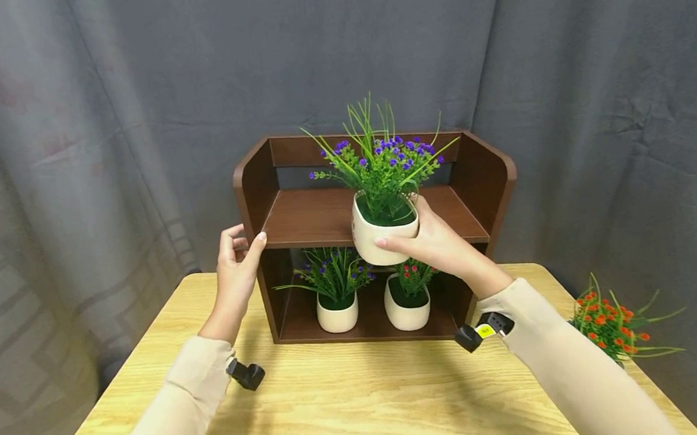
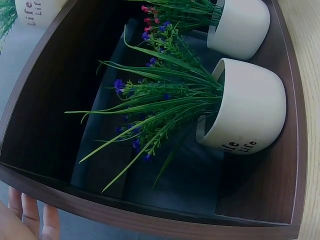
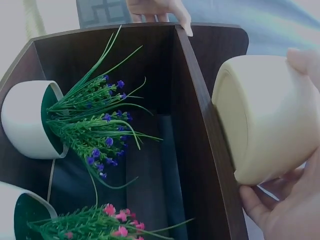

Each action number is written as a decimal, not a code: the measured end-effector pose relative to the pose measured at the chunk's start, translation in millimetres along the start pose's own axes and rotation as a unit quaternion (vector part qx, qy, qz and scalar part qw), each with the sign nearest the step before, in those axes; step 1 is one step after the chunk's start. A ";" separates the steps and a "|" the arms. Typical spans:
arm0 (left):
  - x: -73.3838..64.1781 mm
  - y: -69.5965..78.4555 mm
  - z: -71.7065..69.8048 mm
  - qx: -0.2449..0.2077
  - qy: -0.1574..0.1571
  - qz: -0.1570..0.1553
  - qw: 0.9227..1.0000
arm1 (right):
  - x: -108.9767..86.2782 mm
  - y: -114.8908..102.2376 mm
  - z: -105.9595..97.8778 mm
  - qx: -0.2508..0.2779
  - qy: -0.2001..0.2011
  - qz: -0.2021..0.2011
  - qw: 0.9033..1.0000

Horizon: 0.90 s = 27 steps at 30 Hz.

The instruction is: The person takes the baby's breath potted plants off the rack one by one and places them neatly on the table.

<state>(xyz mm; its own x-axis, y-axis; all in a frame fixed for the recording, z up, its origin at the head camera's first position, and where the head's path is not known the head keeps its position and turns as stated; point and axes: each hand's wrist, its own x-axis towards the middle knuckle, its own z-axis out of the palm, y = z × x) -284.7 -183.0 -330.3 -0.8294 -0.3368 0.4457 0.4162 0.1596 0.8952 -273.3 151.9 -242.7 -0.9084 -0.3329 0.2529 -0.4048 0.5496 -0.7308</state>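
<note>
My right hand point(image 1: 442, 242) grips a white flower pot point(image 1: 377, 242) with purple flowers and long green blades. The pot is upright at the front edge of the upper shelf board of a dark brown desktop shelf point(image 1: 309, 216). In the right wrist view, the base of the held pot point(image 3: 270, 120) is close beside that board; whether it touches is unclear. My left hand point(image 1: 237, 274) holds the shelf's left side panel, thumb at the front edge and fingers outside. On the lower level stand a purple-flowered pot point(image 1: 338, 316) and a red-flowered pot point(image 1: 407, 314).
An orange-flowered plant point(image 1: 606, 321) stands at the table's right edge, its pot mostly hidden by my right sleeve. The shelf stands on a light wooden table point(image 1: 347, 397). Behind it hangs a grey curtain point(image 1: 197, 87).
</note>
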 end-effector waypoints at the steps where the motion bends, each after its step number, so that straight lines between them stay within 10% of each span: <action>1: -0.3 0.1 0.0 0.002 0.000 -0.001 1.000 | -2.0 0.9 -0.9 0.002 0.001 -0.009 1.000; 13: 0.9 -1.8 -0.4 -0.004 -0.003 0.009 1.000 | -21.5 16.9 -15.8 -0.023 0.015 -0.127 0.992; 27: 0.0 -1.0 -1.9 -0.002 -0.001 0.004 1.000 | -51.3 28.5 -32.7 -0.044 0.032 -0.117 0.992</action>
<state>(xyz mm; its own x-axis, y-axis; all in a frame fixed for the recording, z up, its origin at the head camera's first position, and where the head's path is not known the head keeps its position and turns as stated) -284.4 -185.0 -331.3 -0.8268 -0.3334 0.4530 0.4245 0.1586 0.8914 -241.6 209.7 -255.7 -0.7923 -0.4111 0.4509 -0.6101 0.5286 -0.5902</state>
